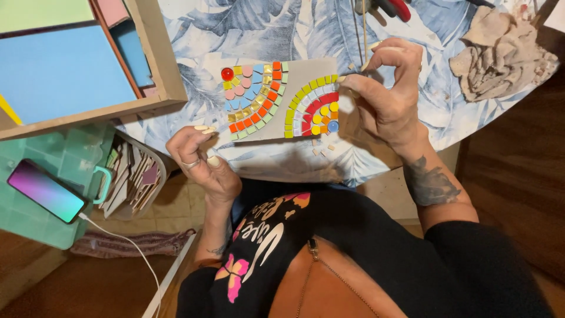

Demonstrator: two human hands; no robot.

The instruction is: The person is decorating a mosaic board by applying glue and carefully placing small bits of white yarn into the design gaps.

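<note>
Leaf-print tablecloth [282, 26] lies under a grey mosaic board [281, 100] between both hands; left hand [203, 162] loosely curled, touching its lower corner, right hand [382, 97] pinching perhaps a small tile at its edge

The grey mosaic board [297, 79] fills the middle of the leaf-print tablecloth [247, 23], with open cloth above it and a bare strip along the near table edge below. On the left, a wooden tray of coloured tile sheets [159, 65] walls off that side. Loose tile chips [322, 147] lie just under the board's right corner. A crumpled rag [500, 53] blocks the far right, and what may be red-handled nippers [391, 7] sit at the top edge.
</note>
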